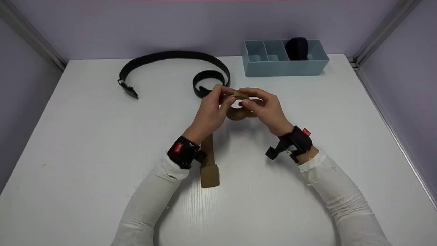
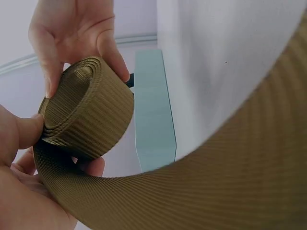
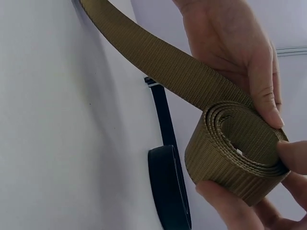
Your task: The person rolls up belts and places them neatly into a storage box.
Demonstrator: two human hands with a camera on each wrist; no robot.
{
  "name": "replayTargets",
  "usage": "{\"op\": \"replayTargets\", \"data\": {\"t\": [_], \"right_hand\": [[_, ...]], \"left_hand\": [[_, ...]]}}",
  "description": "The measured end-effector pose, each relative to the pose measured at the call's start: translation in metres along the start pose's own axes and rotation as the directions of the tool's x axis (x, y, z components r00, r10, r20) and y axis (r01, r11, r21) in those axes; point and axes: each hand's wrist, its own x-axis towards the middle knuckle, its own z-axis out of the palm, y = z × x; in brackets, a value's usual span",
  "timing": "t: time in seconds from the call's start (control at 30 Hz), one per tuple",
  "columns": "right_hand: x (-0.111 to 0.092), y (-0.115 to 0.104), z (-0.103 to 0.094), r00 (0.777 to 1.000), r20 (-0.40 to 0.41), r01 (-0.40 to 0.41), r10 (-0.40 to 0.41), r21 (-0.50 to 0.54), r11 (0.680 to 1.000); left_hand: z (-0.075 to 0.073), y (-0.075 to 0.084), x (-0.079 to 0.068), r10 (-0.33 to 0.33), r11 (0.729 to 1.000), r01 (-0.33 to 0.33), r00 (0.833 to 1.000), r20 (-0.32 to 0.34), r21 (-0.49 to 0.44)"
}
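at the far left, a buckle (image 1: 128,89) is lying on the white table (image 1: 102,143), ending a black belt (image 1: 174,54) that is curving along the back. the belt appears to be standing on its edge, its other end coiling loosely, probably because the stiff strap is springing partly open.

next, a tan webbing belt (image 1: 208,147) is running under the left wrist, its boxy end piece (image 1: 210,176) lying on the table toward the person. the rest is winding into a tight roll (image 1: 236,116), being held up between both hands, seemingly so the fingers can reach all round it.

the left hand (image 1: 210,111) is pinching the roll where the loose strap is leaving it, likely to stop the layers slackening. the right hand (image 1: 269,111) is gripping the opposite side, thumb and fingers bracing the rims, apparently evening the edges.

at the right rear, a blue divided organizer (image 1: 283,69) is holding a dark rounded object (image 1: 296,49), its compartment walls presumably propping it.
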Motion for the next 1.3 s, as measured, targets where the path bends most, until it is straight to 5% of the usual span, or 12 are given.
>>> {"op": "replayTargets", "data": {"t": [0.33,0.67,0.93,1.3], "right_hand": [[0.0013,-0.0020,0.0002,0.994,-0.048,-0.090,0.096,0.119,0.989],[-0.0002,-0.0031,-0.0023,0.998,0.031,-0.049,0.050,-0.035,0.998],[-0.0005,-0.0027,-0.0011,0.999,0.030,-0.037,0.038,-0.042,0.998],[0.0009,-0.0006,0.0010,0.995,-0.065,-0.064,0.072,0.115,0.991]], "left_hand": [[-0.0011,0.0016,0.0004,0.001,1.000,-0.001,1.000,-0.025,-0.016],[-0.0010,-0.0002,-0.0020,0.044,0.998,-0.043,0.999,-0.007,0.044],[0.0008,0.0000,-0.0014,0.023,0.999,-0.023,1.000,0.004,0.036],[-0.0006,0.0015,0.0002,-0.010,1.000,0.010,0.999,-0.035,-0.014]]}}
